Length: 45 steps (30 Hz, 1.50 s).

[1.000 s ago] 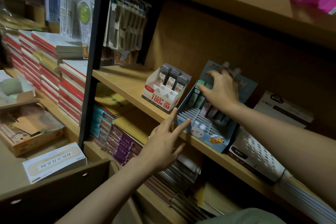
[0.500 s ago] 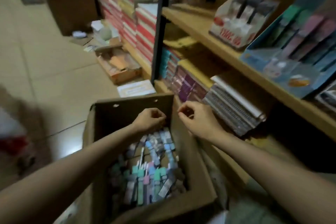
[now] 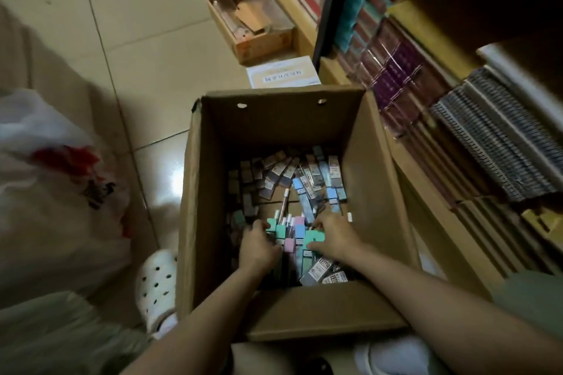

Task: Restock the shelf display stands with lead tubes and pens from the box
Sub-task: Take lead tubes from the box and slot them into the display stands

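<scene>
An open cardboard box (image 3: pixel 374 179) stands on the floor in front of me, its bottom covered with several lead tubes (image 3: pixel 304 183) in grey, blue, green and pink, plus a few pens (image 3: pixel 285 196). Both my hands are down inside it. My left hand (image 3: pixel 259 245) curls its fingers against a green lead tube (image 3: pixel 275 227) at the pile's left side. My right hand (image 3: pixel 333 236) lies on the pile with its fingers bent over a green and blue bunch of tubes (image 3: pixel 307 237). The shelf display stands are out of view.
A shelf unit with stacked notebooks (image 3: pixel 487 137) runs along the right, close to the box. A white plastic bag (image 3: pixel 54 179) lies on the left floor, a white clog (image 3: pixel 157 280) beside the box. A wooden crate (image 3: pixel 253 27) and a white packet (image 3: pixel 283 73) sit beyond.
My head tilted down from the shelf to the box. Both hands left the blue display stand, passed the box rim, and now reach deep among the tubes.
</scene>
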Tool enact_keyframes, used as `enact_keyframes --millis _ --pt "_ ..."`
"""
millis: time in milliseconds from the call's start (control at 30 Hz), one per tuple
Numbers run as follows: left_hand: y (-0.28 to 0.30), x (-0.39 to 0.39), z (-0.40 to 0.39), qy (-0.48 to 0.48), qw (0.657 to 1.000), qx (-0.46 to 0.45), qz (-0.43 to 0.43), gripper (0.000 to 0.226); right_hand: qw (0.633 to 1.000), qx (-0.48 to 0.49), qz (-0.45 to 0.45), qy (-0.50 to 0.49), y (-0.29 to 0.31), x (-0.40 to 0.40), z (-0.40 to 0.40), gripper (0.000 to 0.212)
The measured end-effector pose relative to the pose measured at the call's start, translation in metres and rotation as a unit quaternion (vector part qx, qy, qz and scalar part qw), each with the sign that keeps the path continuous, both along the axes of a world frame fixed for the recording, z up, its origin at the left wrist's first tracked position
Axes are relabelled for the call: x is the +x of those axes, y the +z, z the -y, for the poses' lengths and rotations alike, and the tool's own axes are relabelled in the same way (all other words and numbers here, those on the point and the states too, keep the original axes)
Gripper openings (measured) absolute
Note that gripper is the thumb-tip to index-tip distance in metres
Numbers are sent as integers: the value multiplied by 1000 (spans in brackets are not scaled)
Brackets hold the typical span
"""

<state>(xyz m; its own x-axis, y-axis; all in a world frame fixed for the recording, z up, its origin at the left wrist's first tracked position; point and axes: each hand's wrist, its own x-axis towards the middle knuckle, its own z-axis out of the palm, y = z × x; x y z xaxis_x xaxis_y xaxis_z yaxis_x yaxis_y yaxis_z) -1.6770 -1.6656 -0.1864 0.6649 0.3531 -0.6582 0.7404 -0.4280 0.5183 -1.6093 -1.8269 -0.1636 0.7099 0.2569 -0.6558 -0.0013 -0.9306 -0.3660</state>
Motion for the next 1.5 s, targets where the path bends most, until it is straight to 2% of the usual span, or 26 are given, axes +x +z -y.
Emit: enact_keyframes --millis 67,233,367,533,633,767,867,967,1033,1133,1200,1267,1367,1433,1500 --pt "-5 0 0 -27 999 31 -5 58 999 -16 0 30 -6 1 -4 60" --pt "-14 -2 -4 -93 993 65 31 48 994 -76 31 77 -15 -2 -12 59" --pt "-20 1 -7 -63 996 38 50 44 997 -51 29 44 -18 3 -10 51" --pt "-19 10 -7 -18 994 -2 107 15 999 -19 33 -23 -18 13 -2 42" --pt "-17 13 -4 -8 989 -64 130 7 995 11 20 -97 -15 14 0 38" --pt "-11 18 1 55 976 -188 95 11 984 92 5 -155 -12 16 0 28" --pt "-7 18 2 46 979 -182 84 10 964 143 36 -222 -9 20 0 20" --pt "-4 18 -3 47 980 -176 81 15 923 197 76 -321 -5 24 -2 20" --pt "-2 20 -7 63 979 -173 91 21 916 217 74 -329 -3 27 -3 22" --pt "4 26 -7 112 967 -208 98 19 917 279 -17 -285 -2 29 -11 27" --pt "9 28 -4 128 954 -255 88 24 921 293 -44 -254 -4 30 -18 29" --pt "10 26 -2 111 947 -286 91 33 921 296 -46 -248 -7 32 -24 28" --pt "12 26 0 136 936 -303 118 31 911 305 -41 -276 -11 37 -32 21" --pt "12 31 -2 180 933 -284 131 29 917 247 8 -312 -16 39 -32 28" --pt "11 34 -4 220 925 -279 136 27 939 143 55 -309 -22 39 -28 33"
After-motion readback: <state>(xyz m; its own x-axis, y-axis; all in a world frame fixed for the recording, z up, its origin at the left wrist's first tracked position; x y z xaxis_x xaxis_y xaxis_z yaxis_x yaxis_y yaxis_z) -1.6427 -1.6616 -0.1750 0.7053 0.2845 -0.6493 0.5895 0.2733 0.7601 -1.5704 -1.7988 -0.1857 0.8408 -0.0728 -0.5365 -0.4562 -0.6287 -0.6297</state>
